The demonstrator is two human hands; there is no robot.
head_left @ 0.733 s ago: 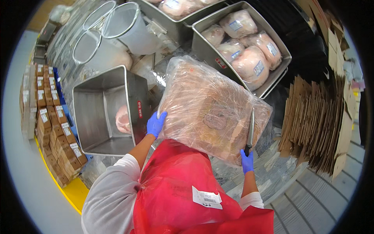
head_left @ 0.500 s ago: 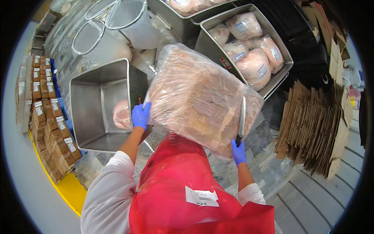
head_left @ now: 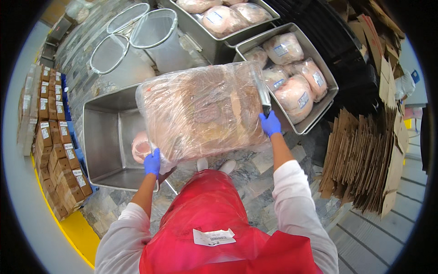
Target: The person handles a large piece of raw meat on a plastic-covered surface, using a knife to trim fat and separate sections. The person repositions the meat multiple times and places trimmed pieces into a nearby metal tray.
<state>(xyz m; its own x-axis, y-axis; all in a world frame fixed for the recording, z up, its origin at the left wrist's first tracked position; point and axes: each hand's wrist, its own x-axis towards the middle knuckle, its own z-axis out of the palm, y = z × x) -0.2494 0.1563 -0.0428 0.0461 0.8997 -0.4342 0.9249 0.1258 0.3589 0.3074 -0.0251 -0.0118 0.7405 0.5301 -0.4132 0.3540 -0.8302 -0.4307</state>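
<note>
A large, flat, brownish-pink slab in clear plastic wrap [head_left: 200,112] is held up in front of me, tilted. My left hand [head_left: 152,163] is closed on its near left corner. At its right edge, my right hand [head_left: 270,124] grips the slab's side and also a knife [head_left: 262,89], whose blade points away along that edge. Under the slab's left end stands a steel tub [head_left: 98,141]. One piece of pink meat [head_left: 140,147] lies in that tub, partly hidden by the slab.
Several wrapped meat pieces [head_left: 294,98] fill a steel tub [head_left: 326,107] at the right, with another full tub [head_left: 269,20] behind. Three hoop-rimmed clear bags [head_left: 157,41] stand far left. Stacked boxes [head_left: 64,155] are left, flattened cardboard [head_left: 360,160] right.
The slab has swung to the left and its right end has turned away from me, so it now overlaps the left tub. Both hands kept their hold, the right one rising with the knife.
</note>
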